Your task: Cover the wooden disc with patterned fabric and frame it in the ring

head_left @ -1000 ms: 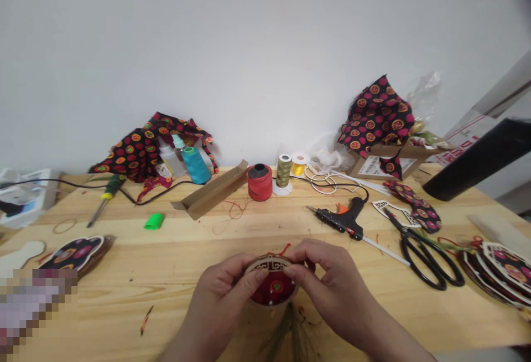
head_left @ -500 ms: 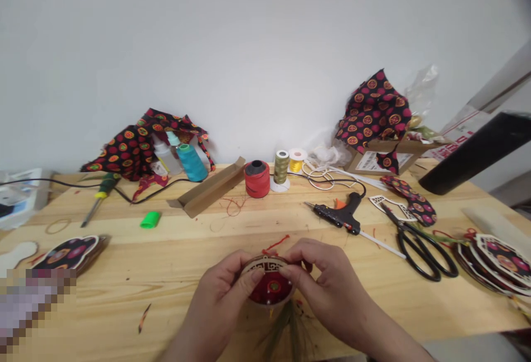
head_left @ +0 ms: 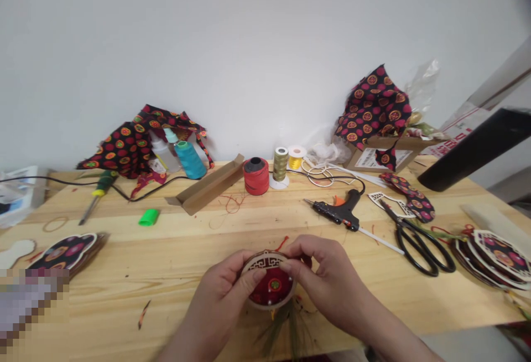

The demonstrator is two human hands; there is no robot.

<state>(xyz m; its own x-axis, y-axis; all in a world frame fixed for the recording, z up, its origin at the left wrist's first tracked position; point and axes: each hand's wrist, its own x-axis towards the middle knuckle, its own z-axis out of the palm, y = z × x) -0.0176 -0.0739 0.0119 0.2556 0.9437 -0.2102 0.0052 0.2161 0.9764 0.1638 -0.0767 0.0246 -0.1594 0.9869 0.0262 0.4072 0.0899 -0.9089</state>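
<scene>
A round ornament with a pale rim, cut-out fretwork along its top and dark red patterned fabric inside is held near the front of the table. My left hand grips its left edge, thumb on the front face. On the right edge my right hand pinches it, thumb near the fretwork; the curled fingers behind are partly hidden. A red cord sticks up from the top. Below the ornament hangs a green tassel, its strands spread over the table edge.
A black glue gun and black-handled scissors lie to the right, near stacked ornaments. Thread spools, including a red one, stand at the back. A screwdriver and a green cap lie left.
The ornament's face is tipped a little more toward me, showing more of the fretwork and red fabric. Both hands keep hold of it; the right hand has shifted slightly.
</scene>
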